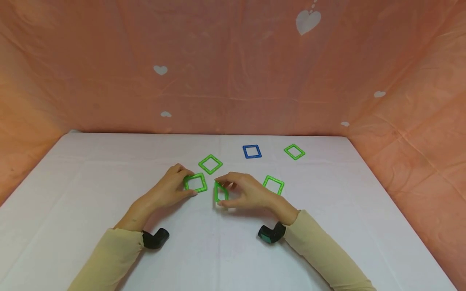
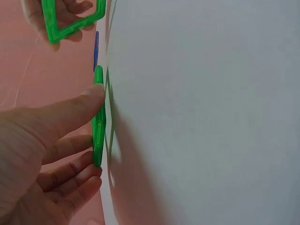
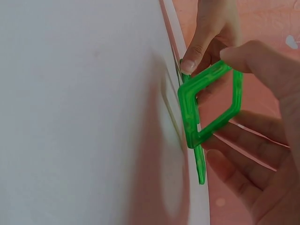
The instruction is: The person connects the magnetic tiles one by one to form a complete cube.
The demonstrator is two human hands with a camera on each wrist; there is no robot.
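On the white table point(image 1: 327, 226) my left hand point(image 1: 189, 182) holds a green square frame tile point(image 1: 204, 184) that lies flat, thumb on its near edge and fingers on its far edge. The left wrist view shows this tile point(image 2: 99, 77) edge-on under the thumb point(image 2: 79, 105). Just to its right, my right hand point(image 1: 219, 191) pinches a second green square tile point(image 1: 216, 193) upright on the table, between index finger above and thumb below. In the right wrist view the upright tile point(image 3: 189, 112) stands against the flat one's edge point(image 3: 200, 166).
Loose tiles lie flat beyond and beside the hands: a green one point(image 1: 204, 159) behind the left hand, a green one point(image 1: 275, 179) right of the right hand, a blue one point(image 1: 250, 146) and another green point(image 1: 299, 148) farther back. Pink cloth point(image 1: 233, 81) walls the table.
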